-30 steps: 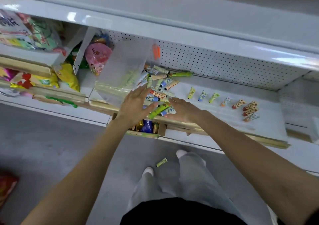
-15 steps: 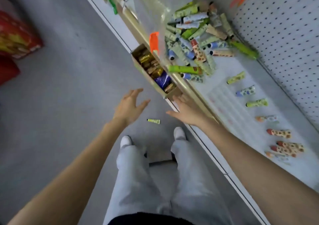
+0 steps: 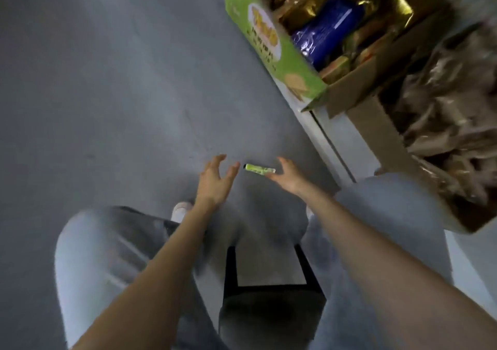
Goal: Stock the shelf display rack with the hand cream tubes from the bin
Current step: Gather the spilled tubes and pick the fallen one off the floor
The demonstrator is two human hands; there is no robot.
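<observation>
Down low now, looking at the grey floor [image 3: 107,107]. One green hand cream tube [image 3: 259,168] lies flat on it, dark cap pointing left, right between my two hands. My left grip [image 3: 215,181] is wide open, fingers spread and slightly hooked, holding nothing, its fingertips just left of the cap. My right grip [image 3: 287,177] is open too and empty, thumb reaching in at the tube's other end; whether it touches, I cannot tell. My knees in pale jeans [image 3: 88,255] are bent either side of my arms, and a white shoe [image 3: 180,211] peeks out behind my left wrist. Up to the right, on the bottom shelf, sits a green-fronted carton [image 3: 271,43] with gold wrappers and a blue packet [image 3: 328,29] inside. Beside it is a brown carton [image 3: 363,113] of blurred brownish packs.
</observation>
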